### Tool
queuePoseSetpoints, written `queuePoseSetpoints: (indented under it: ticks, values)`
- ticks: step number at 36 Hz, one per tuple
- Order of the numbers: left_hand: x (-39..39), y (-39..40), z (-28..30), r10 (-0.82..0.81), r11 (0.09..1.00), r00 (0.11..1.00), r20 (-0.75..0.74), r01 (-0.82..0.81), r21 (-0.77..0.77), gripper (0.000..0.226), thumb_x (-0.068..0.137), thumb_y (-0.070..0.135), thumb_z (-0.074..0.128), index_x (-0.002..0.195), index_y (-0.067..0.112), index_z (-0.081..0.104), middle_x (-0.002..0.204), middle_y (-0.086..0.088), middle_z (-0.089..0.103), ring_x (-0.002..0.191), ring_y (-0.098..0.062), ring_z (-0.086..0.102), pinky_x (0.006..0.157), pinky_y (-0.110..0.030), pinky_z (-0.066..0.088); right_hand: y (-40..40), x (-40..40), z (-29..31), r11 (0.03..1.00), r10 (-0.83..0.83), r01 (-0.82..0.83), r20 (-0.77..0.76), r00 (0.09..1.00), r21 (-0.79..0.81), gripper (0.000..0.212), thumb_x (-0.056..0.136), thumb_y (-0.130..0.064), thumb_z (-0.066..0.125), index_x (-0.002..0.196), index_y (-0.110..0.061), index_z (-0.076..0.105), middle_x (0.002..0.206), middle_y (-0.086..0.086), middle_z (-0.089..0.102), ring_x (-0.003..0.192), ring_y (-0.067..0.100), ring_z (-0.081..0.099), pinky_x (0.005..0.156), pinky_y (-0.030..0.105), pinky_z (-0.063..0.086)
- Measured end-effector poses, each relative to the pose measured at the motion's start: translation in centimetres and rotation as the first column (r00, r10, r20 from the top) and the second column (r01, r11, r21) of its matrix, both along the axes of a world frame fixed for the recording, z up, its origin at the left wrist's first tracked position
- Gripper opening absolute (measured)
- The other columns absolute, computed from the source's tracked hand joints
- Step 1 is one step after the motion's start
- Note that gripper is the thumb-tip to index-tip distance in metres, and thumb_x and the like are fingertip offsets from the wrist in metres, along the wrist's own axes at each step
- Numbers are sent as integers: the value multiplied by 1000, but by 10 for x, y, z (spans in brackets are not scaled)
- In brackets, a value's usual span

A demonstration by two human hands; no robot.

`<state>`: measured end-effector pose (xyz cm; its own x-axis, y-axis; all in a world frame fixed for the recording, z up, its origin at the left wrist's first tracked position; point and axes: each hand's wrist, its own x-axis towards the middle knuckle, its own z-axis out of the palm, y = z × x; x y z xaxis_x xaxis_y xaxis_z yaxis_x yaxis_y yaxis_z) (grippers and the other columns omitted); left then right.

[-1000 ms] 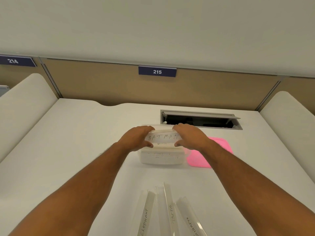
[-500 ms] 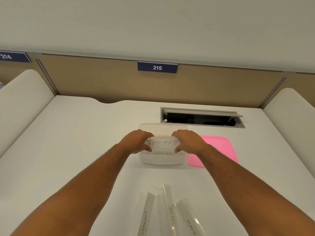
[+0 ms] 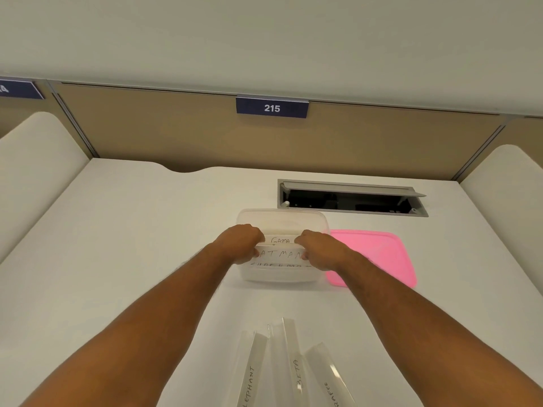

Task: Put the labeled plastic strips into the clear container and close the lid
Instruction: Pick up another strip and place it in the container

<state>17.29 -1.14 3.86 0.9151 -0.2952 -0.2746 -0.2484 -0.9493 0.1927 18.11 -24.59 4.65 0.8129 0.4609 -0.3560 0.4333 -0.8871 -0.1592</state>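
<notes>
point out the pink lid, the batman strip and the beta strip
pink lid (image 3: 379,254), head view, bare top face
BATMAN strip (image 3: 280,254), head view, lettered middle between the hands
BETA strip (image 3: 296,374), head view, lettered label

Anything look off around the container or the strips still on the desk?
Nothing looks damaged or spilled. Both hands, left hand and right hand, grip the BATMAN strip over the clear container. The pink lid lies flat beside it; the ELEPHANT strip and its neighbours wait nearer the person.
</notes>
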Motion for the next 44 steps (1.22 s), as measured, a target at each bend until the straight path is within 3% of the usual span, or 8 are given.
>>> queuePoseSetpoints:
  ticks: [6,11,25,29,33,40,44]
  values:
    - [1,-5,0,-15,998,1000,-19,16,62,46,88,31,72,132,23,59,121,-8,60,108,-29,59,83,-35,46,0,3,-2,1000,-20,20,20,1000,11,40,95,-15,62,134,-14,59,126,7,58,114,29,56,90,37,47]
    - [0,-7,-3,-22,997,1000,-21,24,76,43,84,30,77,123,20,63,115,-7,61,101,-29,61,72,-31,39,0,4,-4,997,-73,72,82,994,18,34,88,4,50,109,-13,71,107,10,68,88,27,60,69,29,39]
    - [2,-12,-6,-24,996,999,-45,28,83,45,80,27,81,120,19,63,116,-6,61,102,-28,61,74,-31,42,-4,5,-17,997,-64,60,84,994,48,29,92,-12,60,120,-17,69,122,6,66,107,28,61,85,33,48]
    - [2,-13,-7,-27,994,998,-52,33,100,44,80,23,82,119,18,63,116,-5,62,102,-28,61,77,-32,46,-3,2,-18,997,-64,61,78,995,48,25,95,-14,58,117,-15,70,118,7,67,104,28,62,84,34,49]
    - [3,-14,-9,-29,993,998,-55,35,115,43,81,21,80,120,17,63,118,-6,61,104,-29,61,82,-34,49,-3,-1,-17,997,-69,67,63,996,30,18,96,-14,54,101,-10,70,103,8,70,91,28,63,79,38,53]
    - [4,-13,-9,-9,996,998,-57,14,85,45,81,27,80,122,16,62,118,-6,60,104,-29,60,81,-35,48,-4,-6,-13,996,-80,77,62,995,50,19,98,-14,50,99,-10,69,99,7,69,89,28,62,80,41,54]
    - [3,-12,-8,-2,997,1000,-30,5,74,44,82,28,79,122,17,62,117,-6,61,103,-29,60,77,-33,47,-3,-10,-9,995,-84,79,82,993,59,19,97,-12,49,86,-9,65,89,6,67,81,28,61,72,38,52]
